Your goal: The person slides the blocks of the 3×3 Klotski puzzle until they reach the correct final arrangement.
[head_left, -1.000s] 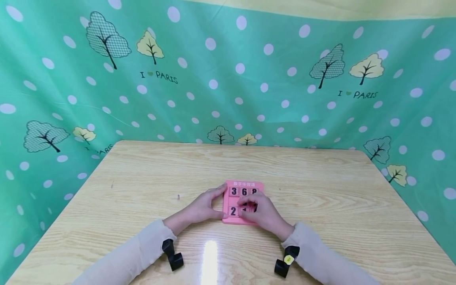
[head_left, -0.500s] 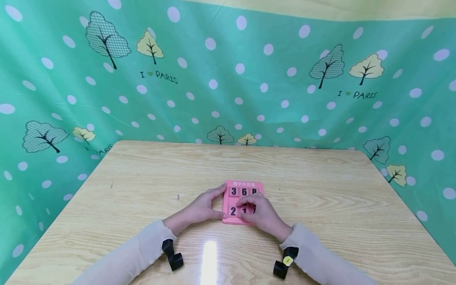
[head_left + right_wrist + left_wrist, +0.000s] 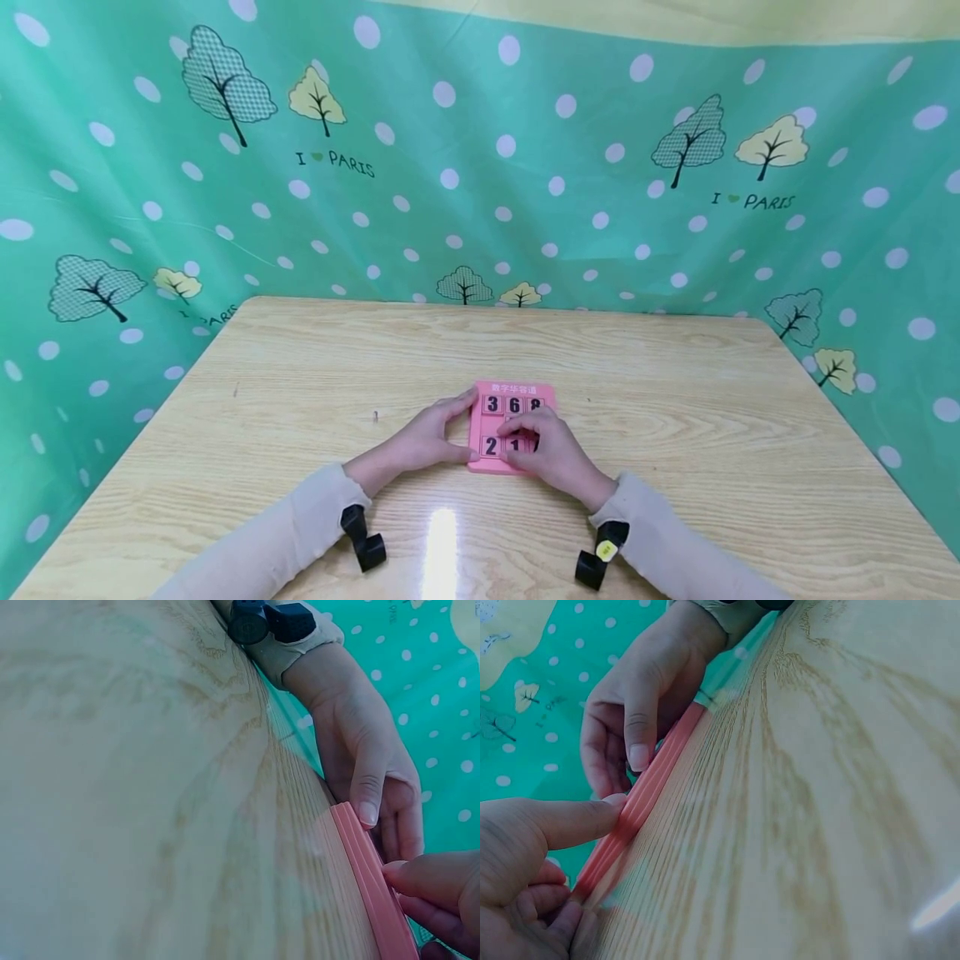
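Observation:
A pink number sliding puzzle (image 3: 487, 427) lies flat on the wooden table. Its top row shows tiles 3 (image 3: 492, 405), 6 (image 3: 514, 405) and a partly covered 8. Tile 2 (image 3: 491, 447) sits at lower left, with a bare slot above it and tile 1 beside it. My left hand (image 3: 429, 437) grips the puzzle's left side, thumb at the lower corner and fingers at the upper one. Over the right half, my right hand (image 3: 561, 450) bends its thumb and index finger onto the tiles near the 1, hiding several tiles. Both wrist views show the pink frame edge-on.
A light wood table (image 3: 660, 392) spreads around the puzzle. Behind it hangs a green dotted curtain (image 3: 480, 192) with printed trees. Black wrist cameras are strapped to both sleeves. A tiny object (image 3: 376, 416) lies left of the puzzle.
My right hand has shifted slightly left over the tiles since a second ago, uncovering more of tile 1. My left hand and the puzzle have stayed in place.

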Demonstrator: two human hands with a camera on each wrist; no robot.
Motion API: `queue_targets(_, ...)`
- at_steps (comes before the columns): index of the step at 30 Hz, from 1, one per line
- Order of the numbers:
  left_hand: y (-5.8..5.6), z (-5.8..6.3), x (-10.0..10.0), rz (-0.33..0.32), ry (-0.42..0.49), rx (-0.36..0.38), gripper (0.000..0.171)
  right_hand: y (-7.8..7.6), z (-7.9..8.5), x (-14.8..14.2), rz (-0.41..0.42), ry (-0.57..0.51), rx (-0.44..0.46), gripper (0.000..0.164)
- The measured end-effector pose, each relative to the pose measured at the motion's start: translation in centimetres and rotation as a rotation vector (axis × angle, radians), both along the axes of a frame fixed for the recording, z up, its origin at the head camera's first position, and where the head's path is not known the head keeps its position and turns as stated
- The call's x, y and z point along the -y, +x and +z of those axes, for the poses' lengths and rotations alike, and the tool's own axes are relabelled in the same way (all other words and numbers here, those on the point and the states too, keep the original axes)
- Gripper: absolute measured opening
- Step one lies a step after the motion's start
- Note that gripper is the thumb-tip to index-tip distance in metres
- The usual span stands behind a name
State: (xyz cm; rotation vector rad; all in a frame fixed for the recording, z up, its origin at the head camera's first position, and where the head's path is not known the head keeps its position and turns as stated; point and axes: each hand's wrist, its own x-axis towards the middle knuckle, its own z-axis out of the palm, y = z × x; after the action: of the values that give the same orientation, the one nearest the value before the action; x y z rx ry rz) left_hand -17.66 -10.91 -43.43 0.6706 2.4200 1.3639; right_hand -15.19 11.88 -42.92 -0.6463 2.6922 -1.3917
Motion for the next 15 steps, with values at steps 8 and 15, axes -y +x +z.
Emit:
queue_targets(8,0.05,0.07,-0.1,0.006,-0.001,0.01,0.09,0.14,-0.15,-0.02,-0.018,0.007,-0.004,0.025)
queue_targets(15,-0.06,0.03,-0.15,0.014,-0.008,0.01,0.091,0.1,-0.21,0.07,-0.041,0.016,-0.002,0.026)
